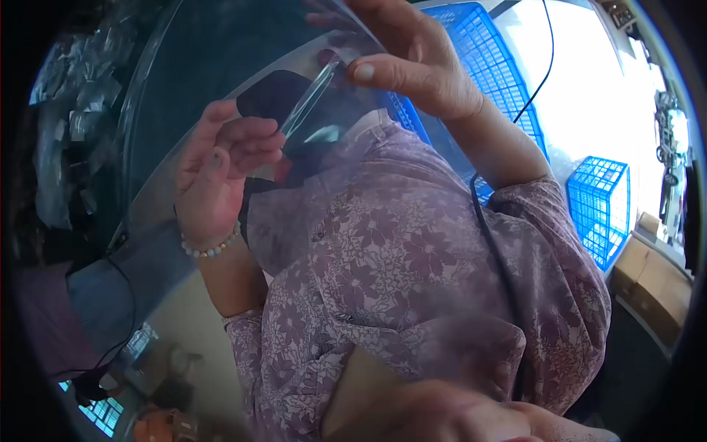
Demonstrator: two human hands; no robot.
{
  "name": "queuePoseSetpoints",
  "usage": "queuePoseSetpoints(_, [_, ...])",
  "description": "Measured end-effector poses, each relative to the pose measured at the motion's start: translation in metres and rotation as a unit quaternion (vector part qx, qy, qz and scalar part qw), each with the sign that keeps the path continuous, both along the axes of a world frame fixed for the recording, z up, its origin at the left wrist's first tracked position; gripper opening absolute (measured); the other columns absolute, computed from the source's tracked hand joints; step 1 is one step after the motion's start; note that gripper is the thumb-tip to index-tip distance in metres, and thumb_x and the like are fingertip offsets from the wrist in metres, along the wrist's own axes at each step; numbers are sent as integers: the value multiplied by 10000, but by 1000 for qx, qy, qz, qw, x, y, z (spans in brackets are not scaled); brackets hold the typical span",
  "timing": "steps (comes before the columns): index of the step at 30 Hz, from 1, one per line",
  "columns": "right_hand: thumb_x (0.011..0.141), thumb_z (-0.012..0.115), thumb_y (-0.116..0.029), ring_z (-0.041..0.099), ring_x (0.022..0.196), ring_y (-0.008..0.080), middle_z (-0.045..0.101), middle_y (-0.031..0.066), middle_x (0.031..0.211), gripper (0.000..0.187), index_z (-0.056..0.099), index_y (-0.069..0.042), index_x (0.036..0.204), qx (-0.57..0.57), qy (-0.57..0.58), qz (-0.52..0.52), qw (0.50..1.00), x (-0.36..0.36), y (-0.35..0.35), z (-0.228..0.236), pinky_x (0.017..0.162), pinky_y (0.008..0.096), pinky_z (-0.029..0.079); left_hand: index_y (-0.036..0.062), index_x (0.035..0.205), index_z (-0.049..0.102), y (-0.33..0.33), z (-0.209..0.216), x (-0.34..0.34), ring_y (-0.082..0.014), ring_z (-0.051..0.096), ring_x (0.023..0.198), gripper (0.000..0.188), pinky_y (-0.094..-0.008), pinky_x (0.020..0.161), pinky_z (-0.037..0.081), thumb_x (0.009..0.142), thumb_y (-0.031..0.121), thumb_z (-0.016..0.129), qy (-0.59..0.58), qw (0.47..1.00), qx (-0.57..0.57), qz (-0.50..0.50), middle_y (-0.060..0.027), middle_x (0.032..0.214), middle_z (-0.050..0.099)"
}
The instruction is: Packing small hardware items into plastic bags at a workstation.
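Observation:
A thin, see-through plastic sheet with a bright folded edge stretches slantwise between my two hands. My left hand, at the left with a beaded bracelet at its wrist, has its palm up and fingers bent. Those fingertips meet the lower end of the bright fold. Higher and to the right, my right hand has its thumb against the upper end of the fold. Its other fingers reach past the top of the picture and are partly hidden. Dark and reddish shapes behind the plastic are blurred by glare.
A large blue plastic basket stands just beyond my right forearm. Farther right are a smaller blue basket and a cardboard box. A black cable runs down over my floral shirt. Clear plastic pieces pile up at the far left.

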State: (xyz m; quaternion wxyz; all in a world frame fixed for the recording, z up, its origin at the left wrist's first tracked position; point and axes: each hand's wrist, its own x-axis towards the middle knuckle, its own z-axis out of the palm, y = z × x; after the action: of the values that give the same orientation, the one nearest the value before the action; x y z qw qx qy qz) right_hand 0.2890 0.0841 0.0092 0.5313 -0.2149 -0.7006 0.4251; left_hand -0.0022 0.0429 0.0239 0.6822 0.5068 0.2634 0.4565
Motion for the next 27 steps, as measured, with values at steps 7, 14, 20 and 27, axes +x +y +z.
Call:
queuePoseSetpoints(7, [976,585,-354,315,1443,420,423,238,1482,591,446,-5,1432,-135,357,-402,832,225,-84,40,1197,628,190,-60,1287,539,63,16,22,-349,661,1118,346,-424,955,552,1031,171,503,-8,990,67,-123,-247,1207,648])
queuePoseSetpoints(14, [910,649,-376,209,1452,509,309,221,1564,775,291,-92,1535,-236,446,-494,708,389,-231,-128,1139,736,146,-68,1148,636,110,4,82,-300,676,1072,251,-414,959,549,1016,40,452,133,972,184,60,-222,1159,675])
queuePoseSetpoints(20, [925,632,-419,247,1430,521,337,203,1542,752,312,-78,1514,-359,514,-416,659,383,-177,-235,1113,735,195,-79,1103,662,137,-21,138,-263,626,1155,210,-355,1005,523,973,-55,499,290,895,304,148,-205,1234,644])
queuePoseSetpoints(27, [884,694,-446,346,1349,586,394,188,1509,706,431,-105,1444,-386,551,-315,670,427,-112,-312,1074,737,278,-109,1047,645,131,-31,172,-354,587,1222,158,-371,968,520,952,-55,530,453,791,388,137,-241,1283,592])
